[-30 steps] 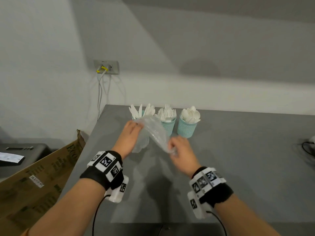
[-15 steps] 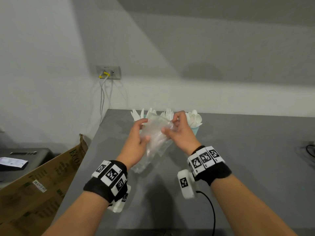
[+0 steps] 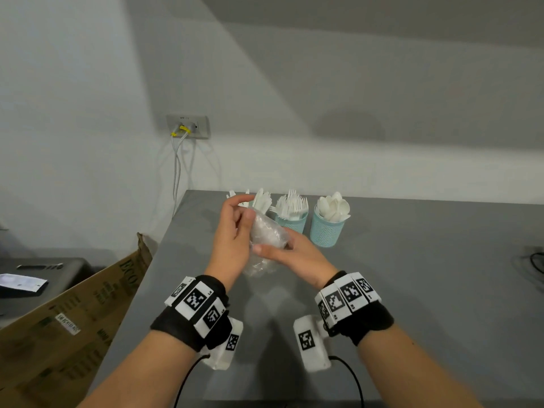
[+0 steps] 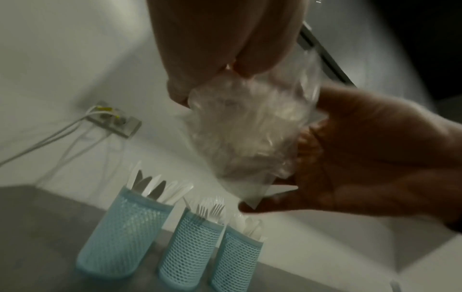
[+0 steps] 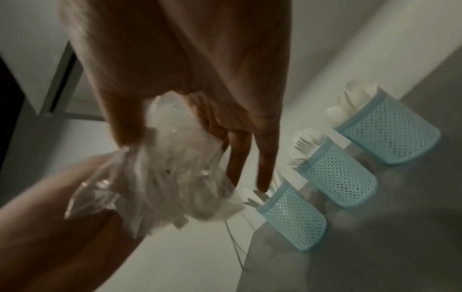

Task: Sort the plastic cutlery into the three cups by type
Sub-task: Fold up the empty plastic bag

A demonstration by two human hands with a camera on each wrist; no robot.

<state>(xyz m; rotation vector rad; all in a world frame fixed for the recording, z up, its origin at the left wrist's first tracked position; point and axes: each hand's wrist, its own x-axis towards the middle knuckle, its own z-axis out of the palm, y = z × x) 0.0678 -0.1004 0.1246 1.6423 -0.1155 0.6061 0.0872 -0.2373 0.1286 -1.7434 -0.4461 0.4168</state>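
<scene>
Three light-blue mesh cups stand in a row at the back of the grey table [image 3: 412, 290]. The knife cup [image 4: 122, 243] is mostly hidden behind my left hand in the head view, where only its knives [image 3: 262, 198] show. The fork cup [image 3: 291, 222] and the spoon cup [image 3: 326, 231] stand to its right, both full. Both hands hold a crumpled clear plastic bag [image 3: 268, 234] above the table in front of the cups. My left hand [image 3: 246, 210] pinches its upper part. My right hand [image 3: 273, 248] grips it lower down, thumb across it.
A cardboard box [image 3: 73, 313] leans beside the table's left edge, with a dark device [image 3: 35, 275] behind it. A wall socket [image 3: 188, 126] with white cables hangs above the back left corner. A black cable [image 3: 535, 260] lies at the right edge.
The bag was stretched out between my hands low over the table, then lifted up. Now it is bunched tighter, and my right hand has dropped below my left.
</scene>
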